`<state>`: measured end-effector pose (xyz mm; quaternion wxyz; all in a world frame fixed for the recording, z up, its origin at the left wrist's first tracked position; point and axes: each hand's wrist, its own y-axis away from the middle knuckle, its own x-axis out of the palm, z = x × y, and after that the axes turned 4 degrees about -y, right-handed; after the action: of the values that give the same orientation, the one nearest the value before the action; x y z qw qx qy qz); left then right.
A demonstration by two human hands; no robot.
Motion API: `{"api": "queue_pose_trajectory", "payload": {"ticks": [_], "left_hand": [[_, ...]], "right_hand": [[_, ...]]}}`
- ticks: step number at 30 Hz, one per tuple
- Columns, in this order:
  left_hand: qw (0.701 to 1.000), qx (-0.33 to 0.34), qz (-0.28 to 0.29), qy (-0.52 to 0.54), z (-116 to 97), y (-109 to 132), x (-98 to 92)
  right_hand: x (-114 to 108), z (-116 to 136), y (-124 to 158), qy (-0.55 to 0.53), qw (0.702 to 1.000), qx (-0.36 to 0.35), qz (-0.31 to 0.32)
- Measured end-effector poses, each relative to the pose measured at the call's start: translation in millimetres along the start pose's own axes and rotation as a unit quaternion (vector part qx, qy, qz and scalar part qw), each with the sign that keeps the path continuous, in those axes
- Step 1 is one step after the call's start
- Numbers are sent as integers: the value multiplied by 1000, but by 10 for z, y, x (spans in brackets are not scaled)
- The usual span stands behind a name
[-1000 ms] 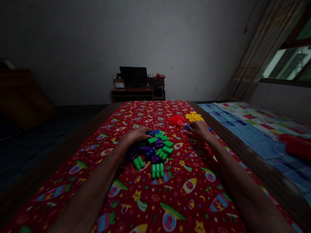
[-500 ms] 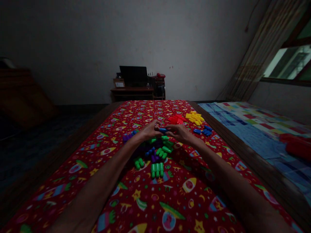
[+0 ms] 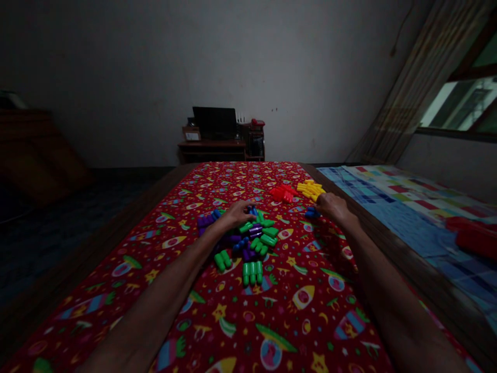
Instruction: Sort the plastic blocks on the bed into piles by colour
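Observation:
My left hand [image 3: 237, 213] is at the far side of a mixed pile, its thumb and fingers curled around a small blue toy block [image 3: 253, 211]. Glossy green blocks [image 3: 268, 240] shaped like joined pegs lie in that pile, together with purple blocks [image 3: 255, 231]. My right hand [image 3: 333, 205] is lowered over the blue group at the right, fingers drawn together and mostly hidden behind its back. Blue blocks [image 3: 311, 213] show beside its fingertips. Just beyond it are yellow blocks [image 3: 309, 188], with red blocks [image 3: 283, 193] to their left.
A red cloth [image 3: 217, 316] printed with rockets and stars covers the table. Against the wall stands a desk [image 3: 212, 145] with a dark monitor [image 3: 215, 122]. To the right lies a bed with a checked cover [image 3: 388, 207], below a curtain [image 3: 419, 83].
Both hands were together at a blue block above the pile. My right hand has moved right to the blue group; my left hand has shifted slightly left and down to the pile.

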<state>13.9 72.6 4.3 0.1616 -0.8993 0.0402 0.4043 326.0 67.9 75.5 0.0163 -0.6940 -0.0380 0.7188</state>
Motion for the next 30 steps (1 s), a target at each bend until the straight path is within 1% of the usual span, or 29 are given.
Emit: {"api": "queue_pose_trajectory", "payload": {"ticks": [1, 2, 3, 4, 5, 7, 8, 9, 10, 11, 13, 15, 17, 19, 21, 23, 24, 25, 26, 29, 30], "left_hand": [[999, -10, -29, 36, -6, -23, 2], [995, -18, -57, 77, -20, -46, 0], [989, -21, -81, 120, -44, -66, -3], [982, -19, -97, 161, -79, -81, -6], [975, -13, -105, 195, -126, -90, -9], [968, 8, -95, 233, -246, -83, -15], [968, 22, -79, 236, -308, -69, -22], [971, 35, -62, 228, -363, -53, -37], [975, 46, -46, 212, -405, -34, -64], [981, 53, -33, 184, -428, -15, -103], [995, 47, -15, 92, -407, 18, -219], [999, 21, 22, -22, -313, 50, -357], [990, -5, 88, -107, -194, 85, -468], [977, -18, 155, -147, -100, 116, -520], [966, -13, 194, -168, -53, 132, -516], [959, -3, 214, -183, -45, 128, -478], [959, 1, 214, -188, -53, 121, -454], [961, 6, 201, -188, -68, 113, -429], [967, 12, 174, -184, -92, 106, -403], [990, 39, 45, -131, -222, 103, -312], [994, 49, 18, -99, -285, 109, -277]], "right_hand": [[-8, 21, 7, -9, 1000, -3, -18], [-4, 64, 14, -26, 999, -22, -36], [13, 129, 22, -56, 995, -58, -51], [44, 214, 31, -98, 988, -108, -59], [86, 313, 43, -149, 973, -168, -55], [189, 528, 70, -249, 927, -277, -36], [239, 625, 83, -284, 907, -310, -30], [281, 702, 93, -304, 894, -328, -29], [311, 752, 97, -310, 890, -333, -32], [326, 769, 94, -305, 894, -326, -38], [314, 706, 67, -268, 917, -289, -54], [264, 542, 19, -209, 948, -234, -55], [204, 337, -35, -148, 974, -167, -42], [155, 142, -82, -110, 988, -107, -21], [126, -9, -119, -104, 992, -68, -10], [115, -104, -148, -128, 990, -62, 2], [114, -129, -161, -149, 986, -68, 11], [117, -137, -172, -175, 981, -76, 22], [121, -128, -180, -206, 974, -88, 36], [135, -8, -166, -301, 938, -157, 75], [134, 56, -144, -323, 923, -192, 86]]}}
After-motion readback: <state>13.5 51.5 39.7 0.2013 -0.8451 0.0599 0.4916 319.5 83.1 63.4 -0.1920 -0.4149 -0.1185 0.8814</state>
